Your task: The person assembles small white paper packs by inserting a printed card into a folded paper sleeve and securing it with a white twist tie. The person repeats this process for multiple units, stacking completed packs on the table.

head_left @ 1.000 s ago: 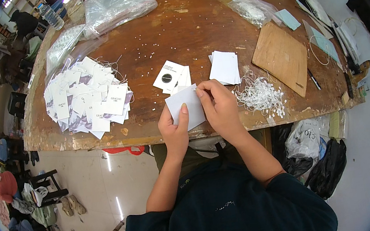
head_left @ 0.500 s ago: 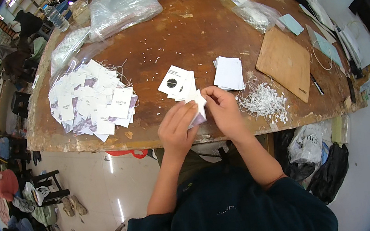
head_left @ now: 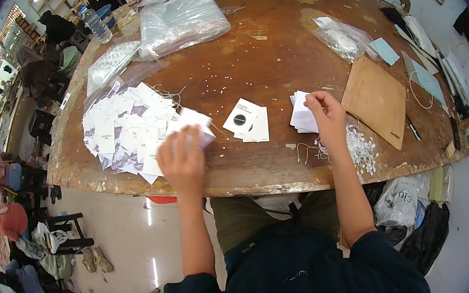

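Observation:
My left hand (head_left: 182,159), blurred by motion, is closed on a white and lilac hang tag (head_left: 197,123) at the right edge of a heap of printed hang tags (head_left: 118,125). A short string trails from the held tag. My right hand (head_left: 329,116) hovers at the right side of a small stack of plain white cards (head_left: 302,116), thumb and fingertips pinched together; what they hold, if anything, is too small to tell. Below that hand lies a tangle of white tag strings (head_left: 363,151). Between my hands rest a few fanned printed tags (head_left: 250,122), untouched.
At the back left are clear plastic bags (head_left: 181,21) and a water bottle (head_left: 97,26). A wooden board (head_left: 375,103), a black pen (head_left: 413,127) and a plastic bag of white strings (head_left: 342,42) lie to the right. Tiny white bits (head_left: 226,78) dot the wooden table (head_left: 268,42).
My hands have parted. The left has carried a tag leftward to the heap; the right has moved right to the white stack. The view has shifted slightly.

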`<action>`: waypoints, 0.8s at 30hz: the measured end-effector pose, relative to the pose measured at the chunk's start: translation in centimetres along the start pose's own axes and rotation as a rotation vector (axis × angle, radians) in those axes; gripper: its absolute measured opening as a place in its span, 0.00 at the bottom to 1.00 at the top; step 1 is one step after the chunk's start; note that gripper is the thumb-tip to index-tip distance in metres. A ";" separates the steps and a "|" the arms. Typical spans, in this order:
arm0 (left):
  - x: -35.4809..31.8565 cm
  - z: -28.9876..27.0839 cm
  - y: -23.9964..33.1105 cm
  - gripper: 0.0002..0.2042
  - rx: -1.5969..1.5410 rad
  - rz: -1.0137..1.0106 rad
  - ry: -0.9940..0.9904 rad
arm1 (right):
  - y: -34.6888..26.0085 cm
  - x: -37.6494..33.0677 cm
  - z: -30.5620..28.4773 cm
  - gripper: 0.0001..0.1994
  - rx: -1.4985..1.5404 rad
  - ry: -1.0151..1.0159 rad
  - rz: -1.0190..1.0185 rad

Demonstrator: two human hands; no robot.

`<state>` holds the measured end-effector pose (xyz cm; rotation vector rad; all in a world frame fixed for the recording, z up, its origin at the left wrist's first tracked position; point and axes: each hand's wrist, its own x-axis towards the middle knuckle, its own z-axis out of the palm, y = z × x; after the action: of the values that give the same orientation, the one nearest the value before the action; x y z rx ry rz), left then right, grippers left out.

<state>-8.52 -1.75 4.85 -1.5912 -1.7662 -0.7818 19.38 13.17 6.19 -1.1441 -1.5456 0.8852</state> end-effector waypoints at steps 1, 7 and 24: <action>0.5 0.1 -1.6 0.18 0.066 -0.060 -0.079 | 0.3 0.2 -0.6 0.13 -0.158 -0.018 -0.112; 1.8 2.3 -1.4 0.21 0.043 -0.207 -0.186 | 2.2 1.1 -4.0 0.35 -0.700 -0.293 -0.299; 3.1 6.8 5.7 0.26 -0.320 -0.220 -0.488 | 3.9 0.7 -4.1 0.29 -0.588 -0.366 -0.302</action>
<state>-3.56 6.05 3.13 -1.9421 -2.2830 -0.8638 24.24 15.00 3.81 -1.1368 -2.3106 0.4548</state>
